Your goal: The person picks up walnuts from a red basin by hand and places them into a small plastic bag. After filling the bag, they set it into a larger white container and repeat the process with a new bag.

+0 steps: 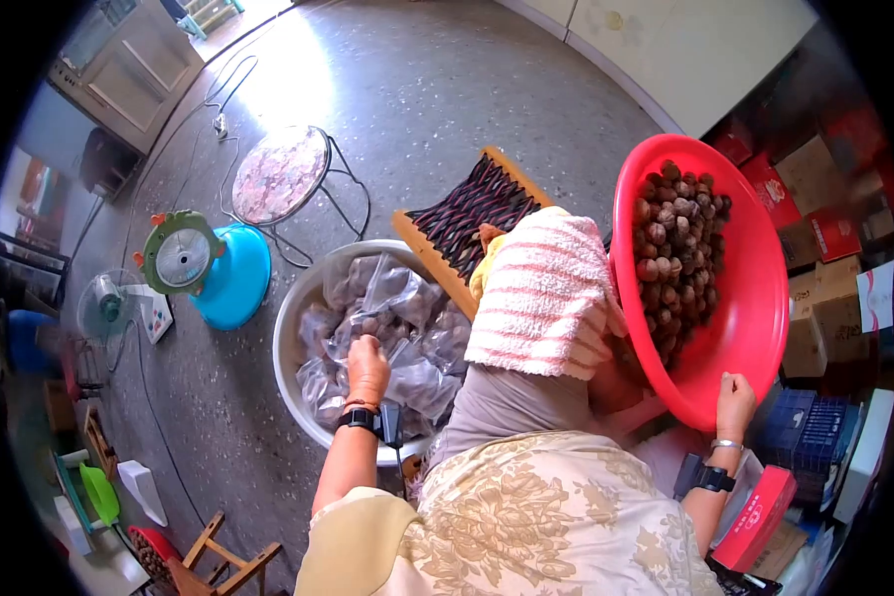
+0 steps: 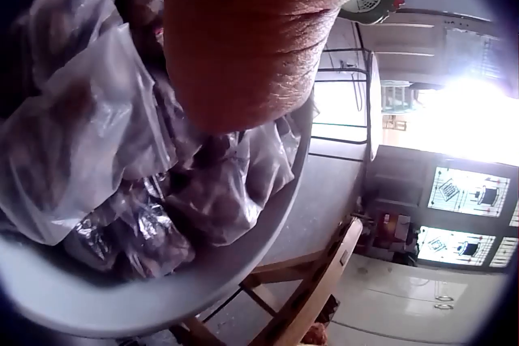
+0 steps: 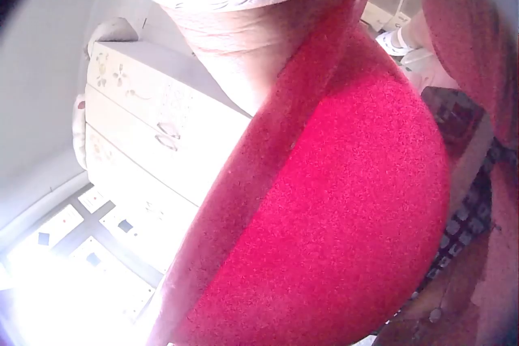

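My left hand (image 1: pixel 368 370) is over the pale round tub (image 1: pixel 286 343), amid knotted clear plastic bags (image 1: pixel 422 382) with dark round contents. Its fingers look curled; whether they grip a bag is hidden. In the left wrist view, the hand (image 2: pixel 247 46) covers its own fingertips above the bags (image 2: pixel 89 135). At the right, my right hand (image 1: pixel 735 405) grips the near rim of a tilted red basin (image 1: pixel 740 298), with walnuts (image 1: pixel 677 238) heaped along its left side. The right wrist view shows the wrist (image 3: pixel 243 54) against the basin (image 3: pixel 332 208), fingers out of sight.
A striped towel (image 1: pixel 541 293) covers the lap, beside a woven-top wooden stool (image 1: pixel 482 214). Beyond the tub stand a round stool (image 1: pixel 283 174) and a green scale (image 1: pixel 181 253) by a blue basin (image 1: pixel 233 283). Boxes (image 1: pixel 829 298) crowd the right; cords cross the floor.
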`<control>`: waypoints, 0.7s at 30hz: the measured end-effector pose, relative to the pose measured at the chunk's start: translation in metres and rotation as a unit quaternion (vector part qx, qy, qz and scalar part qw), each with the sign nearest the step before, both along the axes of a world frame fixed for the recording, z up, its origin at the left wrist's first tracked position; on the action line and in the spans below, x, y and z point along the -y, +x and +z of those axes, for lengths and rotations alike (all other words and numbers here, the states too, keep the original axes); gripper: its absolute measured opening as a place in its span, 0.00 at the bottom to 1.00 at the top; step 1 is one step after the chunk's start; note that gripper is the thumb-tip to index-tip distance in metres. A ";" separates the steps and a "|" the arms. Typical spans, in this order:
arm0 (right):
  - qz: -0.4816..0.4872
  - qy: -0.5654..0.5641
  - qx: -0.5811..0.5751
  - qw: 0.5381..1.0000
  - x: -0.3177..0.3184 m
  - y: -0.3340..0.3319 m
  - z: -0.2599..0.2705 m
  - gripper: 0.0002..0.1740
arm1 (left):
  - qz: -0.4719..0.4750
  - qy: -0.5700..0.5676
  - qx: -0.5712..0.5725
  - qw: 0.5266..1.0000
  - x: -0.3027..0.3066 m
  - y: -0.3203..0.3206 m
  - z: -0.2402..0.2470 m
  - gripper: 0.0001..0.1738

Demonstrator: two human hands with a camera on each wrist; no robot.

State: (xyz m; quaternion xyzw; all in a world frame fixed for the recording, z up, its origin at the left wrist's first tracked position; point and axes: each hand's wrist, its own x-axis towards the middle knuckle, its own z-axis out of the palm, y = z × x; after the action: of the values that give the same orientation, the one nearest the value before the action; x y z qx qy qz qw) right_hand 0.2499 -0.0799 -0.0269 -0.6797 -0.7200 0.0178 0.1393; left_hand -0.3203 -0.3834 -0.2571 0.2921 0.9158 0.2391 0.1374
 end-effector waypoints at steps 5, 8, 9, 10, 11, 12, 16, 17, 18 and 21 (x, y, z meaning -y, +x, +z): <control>-0.013 -0.003 -0.010 1.000 0.001 -0.002 0.000 0.18 | -0.149 -0.098 0.306 0.935 -0.001 0.031 0.001 0.19; -0.023 0.003 -0.002 1.000 0.003 -0.005 0.003 0.18 | -0.271 -0.172 0.285 0.903 -0.003 0.047 0.001 0.24; -0.023 0.001 0.003 1.000 0.003 -0.007 0.004 0.18 | -0.274 -0.189 0.275 0.902 -0.002 0.049 -0.010 0.24; -0.027 0.002 0.003 1.000 0.003 -0.007 0.006 0.18 | -0.277 -0.207 0.264 0.900 -0.001 0.051 -0.021 0.25; -0.031 -0.006 0.001 1.000 0.004 -0.008 0.006 0.18 | -0.281 -0.207 0.263 0.900 -0.002 0.055 -0.026 0.25; -0.033 -0.014 -0.001 0.999 0.003 -0.009 0.007 0.18 | -0.267 -0.203 0.230 0.914 -0.003 0.060 -0.031 0.25; -0.045 -0.002 -0.004 0.999 0.006 -0.013 0.009 0.18 | -0.211 -0.219 0.166 0.938 -0.014 0.071 -0.039 0.25; -0.041 0.007 -0.015 0.999 0.007 -0.013 0.009 0.17 | -0.224 -0.227 0.156 0.935 -0.014 0.071 -0.035 0.24; -0.038 0.017 -0.026 0.999 0.007 -0.013 0.008 0.16 | -0.230 -0.226 0.150 0.934 -0.015 0.069 -0.034 0.24; -0.031 0.024 -0.041 0.998 0.009 -0.017 0.013 0.15 | -0.221 -0.234 0.219 0.921 -0.020 0.065 -0.022 0.24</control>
State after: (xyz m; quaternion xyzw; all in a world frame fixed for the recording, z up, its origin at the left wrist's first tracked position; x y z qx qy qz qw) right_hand 0.2327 -0.0893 -0.0140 -0.6970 -0.6921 0.0240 0.1860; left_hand -0.2551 -0.3631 -0.2787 0.3874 0.8046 0.0396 0.4482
